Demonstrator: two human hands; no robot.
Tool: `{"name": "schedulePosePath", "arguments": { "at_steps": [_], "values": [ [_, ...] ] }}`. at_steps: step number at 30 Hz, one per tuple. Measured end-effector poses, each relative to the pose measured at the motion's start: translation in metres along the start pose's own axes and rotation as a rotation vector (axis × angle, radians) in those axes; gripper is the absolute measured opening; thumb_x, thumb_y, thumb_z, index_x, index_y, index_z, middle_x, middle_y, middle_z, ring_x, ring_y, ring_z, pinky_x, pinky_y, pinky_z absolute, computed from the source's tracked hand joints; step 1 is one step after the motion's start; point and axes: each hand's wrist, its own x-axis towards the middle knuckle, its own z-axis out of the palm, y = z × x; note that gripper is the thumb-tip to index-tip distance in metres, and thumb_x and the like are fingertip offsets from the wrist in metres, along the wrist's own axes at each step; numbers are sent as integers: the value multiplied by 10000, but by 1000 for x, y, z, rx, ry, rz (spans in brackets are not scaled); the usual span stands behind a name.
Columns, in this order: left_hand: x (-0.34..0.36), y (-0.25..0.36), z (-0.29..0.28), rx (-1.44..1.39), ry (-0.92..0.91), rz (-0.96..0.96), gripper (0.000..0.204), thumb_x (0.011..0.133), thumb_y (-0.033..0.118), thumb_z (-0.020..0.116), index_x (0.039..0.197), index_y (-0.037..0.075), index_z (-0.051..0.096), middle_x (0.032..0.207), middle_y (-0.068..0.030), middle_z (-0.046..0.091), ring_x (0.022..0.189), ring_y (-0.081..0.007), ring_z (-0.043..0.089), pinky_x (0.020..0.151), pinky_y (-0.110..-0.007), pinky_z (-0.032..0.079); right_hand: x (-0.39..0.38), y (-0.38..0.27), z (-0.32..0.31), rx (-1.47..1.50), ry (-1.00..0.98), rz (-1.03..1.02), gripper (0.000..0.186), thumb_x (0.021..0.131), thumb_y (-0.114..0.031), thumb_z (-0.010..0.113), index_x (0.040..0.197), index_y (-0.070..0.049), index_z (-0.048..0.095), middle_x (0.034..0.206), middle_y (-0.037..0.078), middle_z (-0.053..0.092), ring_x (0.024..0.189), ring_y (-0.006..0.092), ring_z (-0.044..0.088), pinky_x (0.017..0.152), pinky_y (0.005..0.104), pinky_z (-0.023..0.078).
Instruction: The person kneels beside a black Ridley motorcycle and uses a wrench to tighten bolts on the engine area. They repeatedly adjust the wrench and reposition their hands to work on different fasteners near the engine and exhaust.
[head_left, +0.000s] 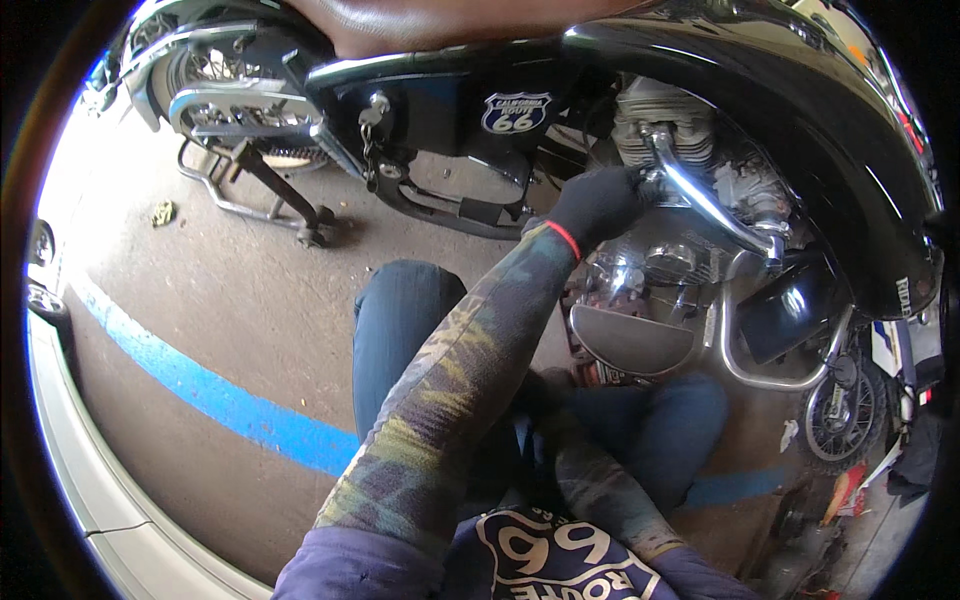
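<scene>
My left hand (600, 205), in a black glove with a red band at the wrist, reaches up to the motorcycle's engine. Its fingers are curled at the base of the finned cylinder (662, 112), by the upper end of a chrome exhaust pipe (705, 200). What they grip there is too small and too covered to make out. My right forearm (605, 475), in a camouflage sleeve, runs low between my knees. The right hand is lost in dark shadow there, so its fingers cannot be read.
The motorcycle has a black side cover (440, 115), a brown seat (430, 22), a footboard (632, 338) and a chrome crash bar (790, 380). Its stand (275, 190) rests on the floor. A blue line (220, 395) crosses the concrete; a pale car (95, 480) stands at left, a small wheel (840, 410) at right.
</scene>
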Motion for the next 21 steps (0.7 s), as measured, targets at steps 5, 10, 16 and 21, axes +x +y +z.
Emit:
{"name": "schedulePosePath", "arguments": {
  "at_steps": [5, 10, 16, 21],
  "values": [
    [7, -6, 9, -41, 5, -86, 483, 947, 529, 556, 1073, 100, 739, 1010, -206, 728, 964, -394, 703, 851, -510, 540, 6, -115, 9, 391, 56, -88, 437, 1061, -407, 426, 1301, -86, 601, 1205, 147, 664, 1063, 262, 666, 974, 408, 527],
    [7, 1, 5, -65, -42, -170, 496, 934, 525, 557, 1016, 80, 761, 1038, -199, 732, 992, -383, 705, 868, -489, 543, 21, -173, 23, 382, 19, 5, 353, 1053, -337, 481, 1267, -92, 620, 1173, 138, 678, 1040, 258, 672, 967, 434, 536],
    [-2, 0, -35, 58, -49, -237, 647, 1008, 598, 406, 1020, 40, 734, 973, -242, 718, 961, -415, 696, 873, -510, 525, 49, -177, 42, 475, 159, -12, 189, 994, -224, 590, 1115, -105, 673, 979, 60, 716, 848, 204, 693, 794, 355, 591],
    [-4, -31, -77, 129, -83, -241, 557, 976, 543, 457, 1126, 83, 734, 1108, -217, 715, 1039, -393, 689, 903, -487, 524, 75, -169, 54, 665, 63, 25, 172, 985, -209, 585, 1037, -87, 693, 917, 98, 739, 782, 236, 723, 760, 390, 605]
  ]
}}
